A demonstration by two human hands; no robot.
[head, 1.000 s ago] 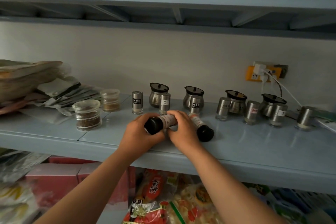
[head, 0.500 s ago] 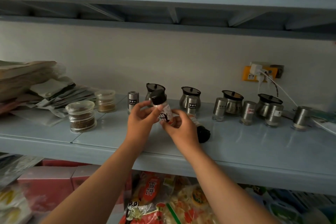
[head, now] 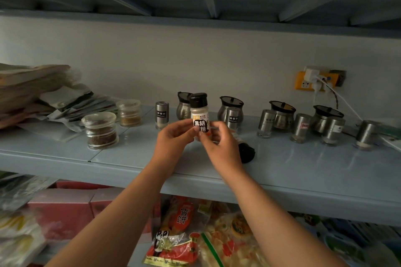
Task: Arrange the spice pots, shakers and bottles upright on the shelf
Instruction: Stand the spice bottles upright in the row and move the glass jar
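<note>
Fingers around upright pepper bottle

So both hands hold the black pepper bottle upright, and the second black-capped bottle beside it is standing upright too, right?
No. In the head view the left hand and right hand do hold the black pepper bottle upright, but the second black-capped bottle lies on its side on the shelf, behind the right hand.

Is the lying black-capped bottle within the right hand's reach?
Likely yes, once it releases the upright labelled pepper bottle, which the left hand also grips; the lying black-capped bottle is beside the right hand, unobstructed.
</note>
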